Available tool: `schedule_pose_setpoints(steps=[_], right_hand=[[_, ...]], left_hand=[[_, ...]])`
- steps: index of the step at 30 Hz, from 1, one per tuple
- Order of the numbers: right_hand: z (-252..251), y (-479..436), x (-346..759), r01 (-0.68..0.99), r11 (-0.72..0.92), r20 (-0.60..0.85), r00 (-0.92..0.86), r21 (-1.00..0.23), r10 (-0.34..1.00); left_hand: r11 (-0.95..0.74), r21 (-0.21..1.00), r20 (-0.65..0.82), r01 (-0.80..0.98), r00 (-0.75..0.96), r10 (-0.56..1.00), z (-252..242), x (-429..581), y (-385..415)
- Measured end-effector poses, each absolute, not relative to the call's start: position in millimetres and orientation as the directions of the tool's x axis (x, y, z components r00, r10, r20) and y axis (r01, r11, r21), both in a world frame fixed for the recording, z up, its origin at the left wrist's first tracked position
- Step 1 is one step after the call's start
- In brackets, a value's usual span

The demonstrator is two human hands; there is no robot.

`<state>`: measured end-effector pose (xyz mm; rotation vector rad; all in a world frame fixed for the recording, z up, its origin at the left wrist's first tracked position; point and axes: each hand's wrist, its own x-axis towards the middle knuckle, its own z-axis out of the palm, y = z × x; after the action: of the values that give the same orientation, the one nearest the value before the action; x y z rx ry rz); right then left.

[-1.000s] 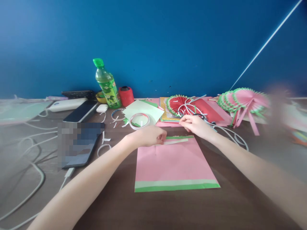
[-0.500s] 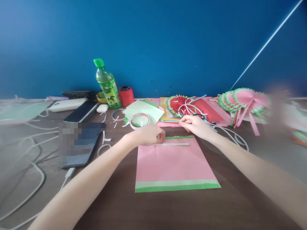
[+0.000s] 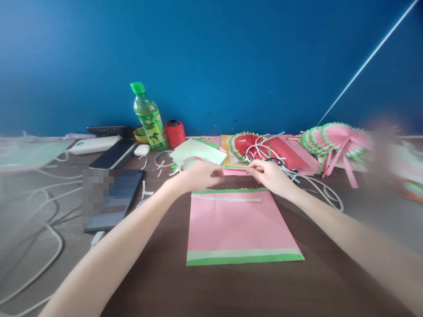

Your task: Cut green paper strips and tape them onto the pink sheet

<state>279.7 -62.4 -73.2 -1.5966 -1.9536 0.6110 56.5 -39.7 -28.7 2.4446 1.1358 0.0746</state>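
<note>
A pink sheet of paper (image 3: 238, 226) lies flat on the table, with pale and green bands along its near edge and a green band at its far edge. Across its upper part rests a thin whitish strip (image 3: 244, 200). My left hand (image 3: 203, 175) hovers just beyond the sheet's far left corner, fingers curled together. My right hand (image 3: 269, 174) is beyond the far right corner, thumb and fingertips pinched. Whatever either hand may hold is too small to make out. Behind my left hand a roll of tape (image 3: 190, 159) is partly covered.
Pale green paper (image 3: 201, 152), a red folded paper fan (image 3: 239, 145) and white cables (image 3: 317, 181) lie at the back. Pink-green pleated fans (image 3: 343, 136) are on the right. A bottle (image 3: 150, 119), a red thread spool (image 3: 175, 134) and a tablet (image 3: 124, 202) stand or lie left.
My left hand has lifted away from the sheet's upper left part and moved slightly back, uncovering the strip's left end and the far left corner. My right hand has hardly moved.
</note>
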Motion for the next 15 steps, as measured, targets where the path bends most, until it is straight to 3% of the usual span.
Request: schedule_pose_setpoints(steps=[3,5,8,12,15], right_hand=[[-70.6,-63.2,279.8,0.736,0.194,0.142,-0.133,-0.648,0.981],[-68.8,-63.6,280.2,0.744,0.187,0.152,-0.116,-0.642,0.982],[-68.6,-61.4,283.0,0.758,0.172,0.155,-0.094,-0.629,0.983],[-69.3,-55.6,291.4,0.799,0.132,0.122,-0.074,-0.586,0.99],[-64.3,-54.6,299.1,0.925,-0.004,0.046,0.024,-0.38,0.999]], left_hand=[[-0.289,0.292,0.043,0.912,0.29,0.956,-22.5,35.2,-24.6],[-0.121,0.226,0.136,0.967,0.092,0.986,-24.4,17.9,-13.2],[-0.035,0.174,0.222,0.984,-0.004,0.975,-34.8,-3.1,1.3],[-0.011,0.193,0.126,0.981,-0.014,0.992,-47.6,-12.9,11.5],[0.004,0.246,0.019,0.969,-0.01,1.0,-48.4,-11.5,12.9]])
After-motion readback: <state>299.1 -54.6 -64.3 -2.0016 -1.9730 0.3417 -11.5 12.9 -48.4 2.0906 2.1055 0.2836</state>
